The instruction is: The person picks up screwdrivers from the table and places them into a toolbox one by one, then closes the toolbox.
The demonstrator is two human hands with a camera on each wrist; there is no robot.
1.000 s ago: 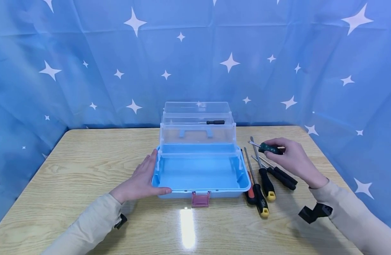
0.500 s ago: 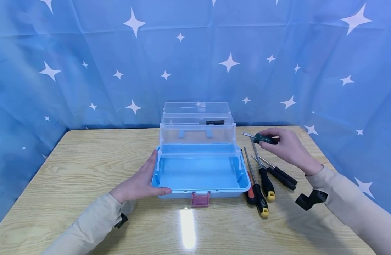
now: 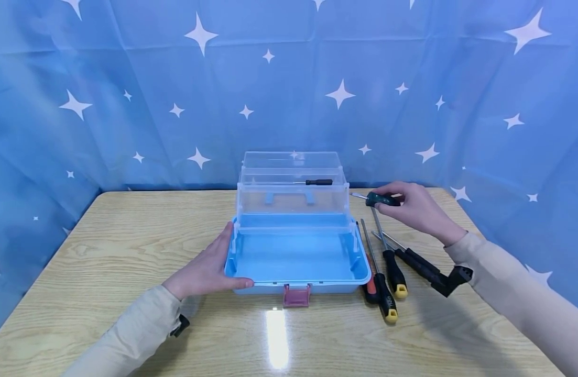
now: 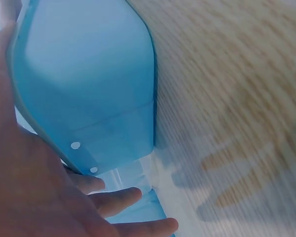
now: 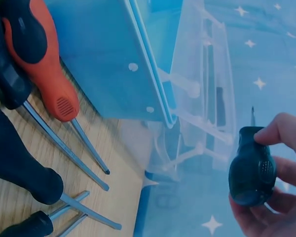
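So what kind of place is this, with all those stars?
Maybe an indoor spot set up for filming: a star-printed cloth hangs behind a wooden table, and a small black device sits at each wrist. The cloth hides whatever lies beyond.

Long pale beige left sleeve [image 3: 128, 332], creased toward the left cuff [image 3: 170, 303], matching right sleeve [image 3: 515, 298], smoother in surface, angular black wrist unit [image 3: 451, 281] below the right cuff [image 3: 462, 245], black wrist piece [image 3: 181, 325] partly showing at left, bare left hand [image 3: 206, 269], bare right hand [image 3: 416, 209]
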